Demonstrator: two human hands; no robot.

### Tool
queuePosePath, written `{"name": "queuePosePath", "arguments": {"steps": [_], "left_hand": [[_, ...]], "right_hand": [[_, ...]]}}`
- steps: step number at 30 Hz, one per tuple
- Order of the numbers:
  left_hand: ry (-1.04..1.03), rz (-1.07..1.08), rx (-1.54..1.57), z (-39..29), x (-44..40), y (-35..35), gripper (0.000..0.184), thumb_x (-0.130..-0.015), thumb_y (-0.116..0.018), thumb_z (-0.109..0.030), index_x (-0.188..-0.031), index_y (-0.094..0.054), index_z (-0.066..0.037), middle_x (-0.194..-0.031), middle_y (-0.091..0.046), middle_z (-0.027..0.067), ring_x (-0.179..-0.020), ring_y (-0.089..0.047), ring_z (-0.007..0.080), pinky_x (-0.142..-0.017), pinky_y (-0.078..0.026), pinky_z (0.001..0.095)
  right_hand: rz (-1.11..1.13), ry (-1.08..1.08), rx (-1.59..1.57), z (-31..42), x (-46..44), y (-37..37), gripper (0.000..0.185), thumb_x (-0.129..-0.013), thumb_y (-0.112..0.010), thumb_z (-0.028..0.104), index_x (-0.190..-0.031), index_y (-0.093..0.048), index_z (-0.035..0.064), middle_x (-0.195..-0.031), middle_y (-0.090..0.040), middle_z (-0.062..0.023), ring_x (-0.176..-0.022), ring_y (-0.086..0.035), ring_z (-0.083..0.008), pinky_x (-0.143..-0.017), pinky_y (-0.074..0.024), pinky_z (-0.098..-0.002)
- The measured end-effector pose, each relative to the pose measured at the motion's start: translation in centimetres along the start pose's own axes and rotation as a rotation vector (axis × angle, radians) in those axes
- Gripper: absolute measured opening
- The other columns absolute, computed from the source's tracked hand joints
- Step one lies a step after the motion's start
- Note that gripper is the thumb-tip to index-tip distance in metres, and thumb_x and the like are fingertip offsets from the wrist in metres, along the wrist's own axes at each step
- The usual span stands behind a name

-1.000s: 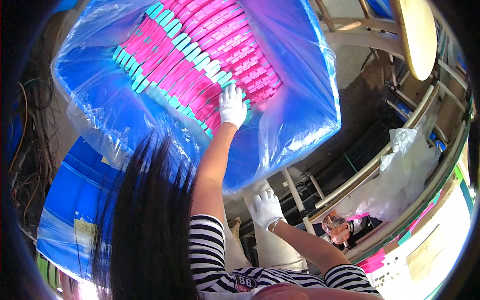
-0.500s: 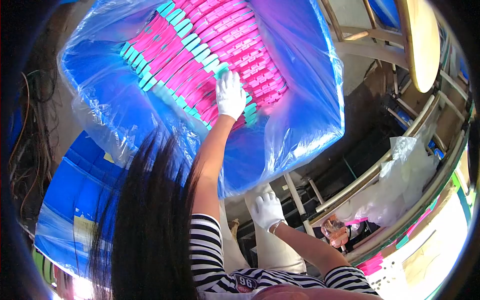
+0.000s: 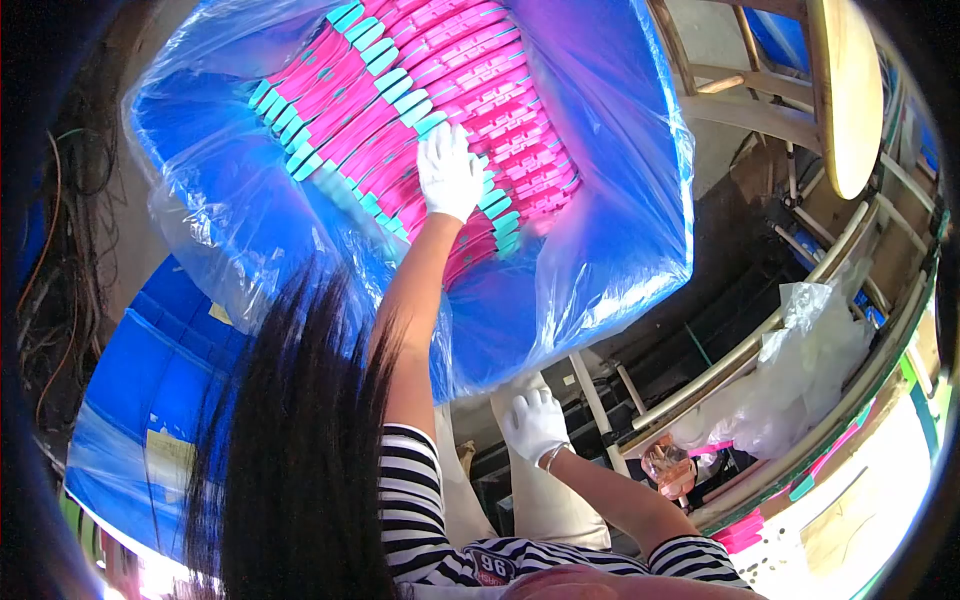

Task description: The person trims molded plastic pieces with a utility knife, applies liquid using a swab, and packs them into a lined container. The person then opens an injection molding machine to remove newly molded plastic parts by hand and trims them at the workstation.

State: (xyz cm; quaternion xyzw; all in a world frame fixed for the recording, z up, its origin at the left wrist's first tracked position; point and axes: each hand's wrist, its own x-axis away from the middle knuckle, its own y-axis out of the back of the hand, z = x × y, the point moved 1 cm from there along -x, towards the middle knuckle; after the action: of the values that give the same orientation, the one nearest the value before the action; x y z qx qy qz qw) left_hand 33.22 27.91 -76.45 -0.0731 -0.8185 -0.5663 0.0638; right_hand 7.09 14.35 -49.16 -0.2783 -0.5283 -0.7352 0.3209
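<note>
My left hand [image 3: 450, 172], in a white glove, lies on rows of pink curved pieces [image 3: 350, 110] with teal ends, its fingers extended and nothing visible gripped. The pieces stand tightly packed inside a blue bin lined with clear plastic [image 3: 610, 150]. My right hand [image 3: 535, 425], gloved too, rests on my knee below the bin's near edge, with its fingers a little bent and apart and nothing in it. Long dark hair hides part of the lower left.
Another blue container [image 3: 150, 370] is at the left. Cables [image 3: 75, 260] hang along the far left. To the right are a metal tube rail [image 3: 740, 350], crumpled clear plastic [image 3: 815, 340] and a wooden stool [image 3: 850, 100]. An orange transparent object [image 3: 668, 468] is beside the rail.
My left hand has moved up and slightly left along the pink pieces, exposing more teal ends to its right. My right hand has stayed on the knee. The view has shifted slightly.
</note>
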Motion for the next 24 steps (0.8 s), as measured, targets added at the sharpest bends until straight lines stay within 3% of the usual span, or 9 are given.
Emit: {"name": "queuePosePath", "arguments": {"steps": [3, 5, 12, 14, 16, 18, 20, 23, 24], "left_hand": [[0.033, -0.028, -0.034, 1.2, -1.2, 0.0, 0.067, -0.082, -0.057, -0.038, -0.136, -0.04, -0.002, -0.139, -0.041, 0.0158, -0.13, -0.035, 0.0291, -0.109, -0.025, 0.048], [0.032, 0.043, -0.043, 1.4, -1.6, 0.0, 0.068, -0.082, -0.058, -0.038, -0.137, -0.039, -0.002, -0.139, -0.04, 0.0156, -0.13, -0.035, 0.0285, -0.109, -0.025, 0.0479], [0.037, -0.069, -0.035, 1.7, -3.3, 2.0, 0.065, -0.081, -0.06, -0.036, -0.133, -0.04, -0.001, -0.132, -0.044, 0.0155, -0.126, -0.039, 0.0287, -0.106, -0.029, 0.0463], [0.072, -0.062, -0.018, 2.6, -5.0, 2.6, 0.065, -0.081, -0.06, -0.035, -0.133, -0.04, -0.001, -0.132, -0.044, 0.0155, -0.126, -0.039, 0.0284, -0.105, -0.03, 0.0465], [0.129, 0.012, 0.029, 3.5, -6.1, 3.8, 0.063, -0.08, -0.06, -0.035, -0.13, -0.043, -0.001, -0.126, -0.049, 0.0172, -0.117, -0.046, 0.0301, -0.096, -0.036, 0.0471], [0.111, 0.012, -0.022, 3.9, -5.6, 3.1, 0.063, -0.081, -0.058, -0.036, -0.132, -0.042, -0.002, -0.128, -0.047, 0.0153, -0.12, -0.043, 0.0279, -0.1, -0.033, 0.0475], [0.063, -0.095, -0.135, 3.8, -4.9, 2.9, 0.064, -0.082, -0.055, -0.039, -0.134, -0.04, -0.003, -0.128, -0.046, 0.0137, -0.121, -0.043, 0.0259, -0.105, -0.03, 0.0483], [0.102, -0.035, -0.024, 4.4, -6.0, 3.0, 0.061, -0.083, -0.054, -0.04, -0.131, -0.043, -0.004, -0.123, -0.049, 0.0144, -0.118, -0.045, 0.0268, -0.103, -0.032, 0.0488], [0.047, -0.222, -0.061, 4.7, -6.7, 3.2, 0.055, -0.083, -0.054, -0.038, -0.124, -0.047, -0.003, -0.116, -0.053, 0.0139, -0.114, -0.048, 0.0276, -0.099, -0.035, 0.0482]], "right_hand": [[0.006, -0.002, 0.007, 0.1, 0.1, -0.1, 0.016, -0.075, -0.06, 0.021, -0.074, -0.056, 0.0058, -0.086, -0.056, -0.0157, -0.089, -0.053, -0.0354, -0.073, -0.0458, -0.047], [0.045, -0.018, -0.05, 0.1, 0.0, -0.2, 0.02, -0.078, -0.059, 0.024, -0.078, -0.055, 0.0036, -0.088, -0.054, -0.0218, -0.091, -0.05, -0.0411, -0.083, -0.0405, -0.0505], [0.038, -0.013, -0.059, 0.3, -0.3, 0.0, 0.02, -0.078, -0.059, 0.023, -0.08, -0.056, 0.0034, -0.089, -0.054, -0.0214, -0.091, -0.05, -0.0414, -0.085, -0.0398, -0.0508], [-0.026, 0.015, -0.02, 0.5, -0.4, 0.4, 0.017, -0.076, -0.059, 0.021, -0.074, -0.056, 0.0047, -0.087, -0.056, -0.0178, -0.087, -0.053, -0.0371, -0.071, -0.046, -0.0481], [-0.025, 0.015, -0.021, 0.6, -0.4, 0.4, 0.017, -0.076, -0.059, 0.021, -0.074, -0.056, 0.0046, -0.087, -0.056, -0.0178, -0.087, -0.053, -0.0371, -0.071, -0.046, -0.0481], [-0.028, 0.018, -0.02, 0.6, -0.5, 0.3, 0.017, -0.076, -0.059, 0.021, -0.074, -0.057, 0.0044, -0.087, -0.056, -0.0177, -0.087, -0.053, -0.0371, -0.071, -0.046, -0.0481], [0.059, -0.028, -0.071, 0.7, -0.4, 0.1, 0.021, -0.08, -0.057, 0.024, -0.08, -0.056, 0.0032, -0.089, -0.056, -0.0204, -0.09, -0.052, -0.0392, -0.086, -0.039, -0.0498], [0.035, 0.002, -0.043, 0.8, -0.5, 0.3, 0.021, -0.08, -0.056, 0.024, -0.08, -0.056, 0.0031, -0.088, -0.057, -0.02, -0.09, -0.053, -0.0391, -0.086, -0.0395, -0.0497], [0.031, 0.0, -0.042, 0.8, -0.5, 0.3, 0.021, -0.08, -0.056, 0.024, -0.08, -0.056, 0.0031, -0.088, -0.057, -0.02, -0.09, -0.053, -0.0391, -0.086, -0.0395, -0.0497]]}}
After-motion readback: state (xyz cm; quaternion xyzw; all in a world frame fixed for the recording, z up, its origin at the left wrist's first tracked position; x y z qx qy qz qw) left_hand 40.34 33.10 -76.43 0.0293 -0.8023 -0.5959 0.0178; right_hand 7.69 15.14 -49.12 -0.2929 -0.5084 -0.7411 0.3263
